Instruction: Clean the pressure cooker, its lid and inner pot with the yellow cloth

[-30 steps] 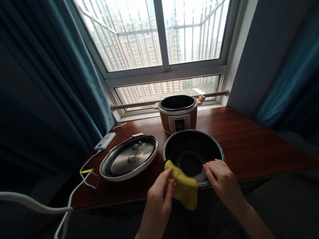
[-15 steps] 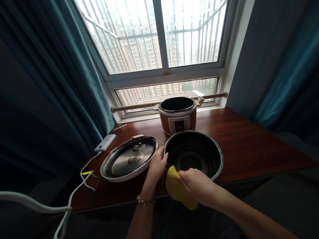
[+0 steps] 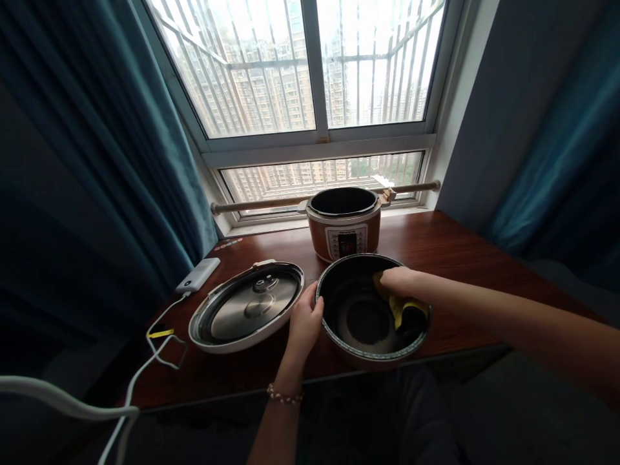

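Observation:
A dark inner pot (image 3: 363, 323) with a speckled rim stands at the table's front, its opening facing me. My left hand (image 3: 306, 318) grips the pot's left rim, thumb inside and fingers around the outer wall. Inside the pot at the right, my right hand (image 3: 400, 281) is closed on a yellow cloth (image 3: 404, 307), which lies against the inner wall; its fingertips are partly hidden by the cloth. Left of the pot lies a round cooker lid (image 3: 249, 307), its metal underside up. Behind the pot stands the brown and white electric pressure cooker body (image 3: 345, 226), open at the top.
A white power bank (image 3: 197, 276) with a white cable (image 3: 138, 381) lies on the left of the reddish wooden table (image 3: 460, 258). A horizontal rod (image 3: 261, 205) crosses the low window behind the cooker. Blue curtains (image 3: 159, 161) hang at both sides.
My right hand has moved the yellow cloth from outside the pot's near-left rim to the inner right wall. My left hand keeps its grip on the rim. The view has shifted slightly.

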`<state>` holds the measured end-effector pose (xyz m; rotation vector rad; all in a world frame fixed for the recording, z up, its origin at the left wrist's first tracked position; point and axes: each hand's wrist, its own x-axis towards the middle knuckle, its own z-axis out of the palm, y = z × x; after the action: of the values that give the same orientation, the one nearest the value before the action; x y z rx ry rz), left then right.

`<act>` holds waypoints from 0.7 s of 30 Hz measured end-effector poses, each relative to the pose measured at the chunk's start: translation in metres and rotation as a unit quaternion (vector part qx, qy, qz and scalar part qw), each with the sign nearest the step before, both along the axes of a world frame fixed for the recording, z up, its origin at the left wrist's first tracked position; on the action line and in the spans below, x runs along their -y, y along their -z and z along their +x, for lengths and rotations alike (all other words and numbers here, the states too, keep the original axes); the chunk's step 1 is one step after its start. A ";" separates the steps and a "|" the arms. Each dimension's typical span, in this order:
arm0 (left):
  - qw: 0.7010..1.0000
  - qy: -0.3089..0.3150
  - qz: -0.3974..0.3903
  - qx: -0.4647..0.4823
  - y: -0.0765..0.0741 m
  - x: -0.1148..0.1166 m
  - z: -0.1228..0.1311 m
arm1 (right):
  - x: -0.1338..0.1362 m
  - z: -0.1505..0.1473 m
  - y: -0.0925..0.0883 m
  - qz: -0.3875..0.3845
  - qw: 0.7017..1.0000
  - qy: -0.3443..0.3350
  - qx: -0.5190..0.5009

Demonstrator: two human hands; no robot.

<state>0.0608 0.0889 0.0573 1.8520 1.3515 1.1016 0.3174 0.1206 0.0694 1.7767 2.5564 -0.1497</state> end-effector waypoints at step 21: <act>1.000 -0.012 -0.004 -0.028 0.003 0.001 0.003 | 0.031 0.001 0.010 0.069 0.986 -0.043 0.144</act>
<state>0.0633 0.0880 0.0545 1.8795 1.4109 1.0617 0.3187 0.0893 0.0593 1.5854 2.4780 0.2718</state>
